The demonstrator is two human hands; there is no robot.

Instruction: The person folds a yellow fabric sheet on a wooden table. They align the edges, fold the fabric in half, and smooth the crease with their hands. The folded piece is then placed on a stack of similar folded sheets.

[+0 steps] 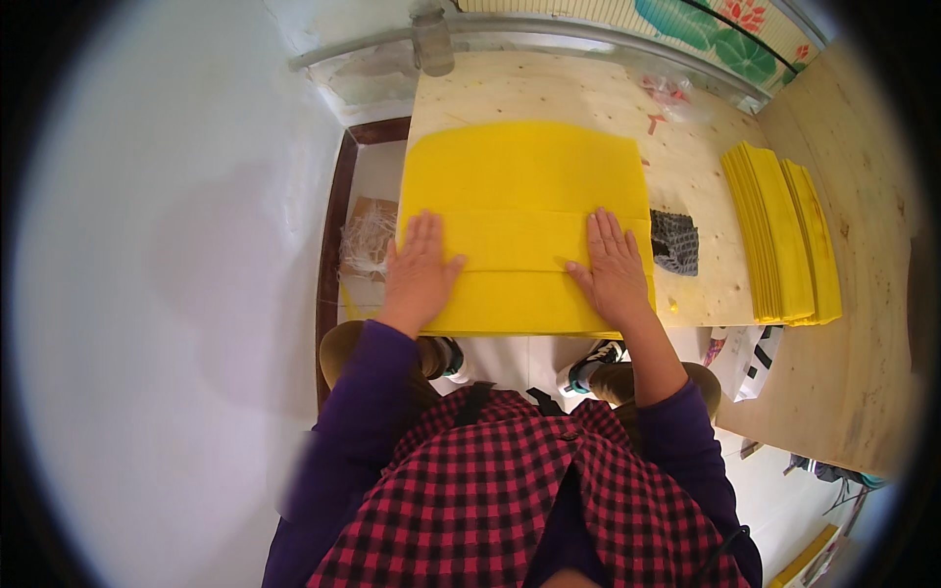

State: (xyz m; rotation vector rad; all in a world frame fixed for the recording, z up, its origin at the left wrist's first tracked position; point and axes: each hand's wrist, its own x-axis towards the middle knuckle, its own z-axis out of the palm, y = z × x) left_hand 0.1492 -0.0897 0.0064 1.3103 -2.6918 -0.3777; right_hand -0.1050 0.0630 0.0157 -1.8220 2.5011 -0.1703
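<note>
A broad sheet of yellow cloth-like material [529, 171] lies on the wooden table in front of me, with straight crosswise fold lines. Its near edge reaches the table's front edge. My left hand [420, 272] rests flat on the left side of the sheet, fingers stretched forward and thumb out. On the right side my right hand [618, 272] presses down the same way, fingers pointing away from me. Neither hand grips anything. Close beside the sheet's right edge lies a dark grey patterned cloth [675, 243].
Folded yellow stacks [774, 235] stand at the table's right by a wooden panel [863, 196]. A clear plastic bag [676, 96] lies at the back right of the table [490, 83]. A jar [431, 41] stands at the back left. A white wall [176, 294] borders the left.
</note>
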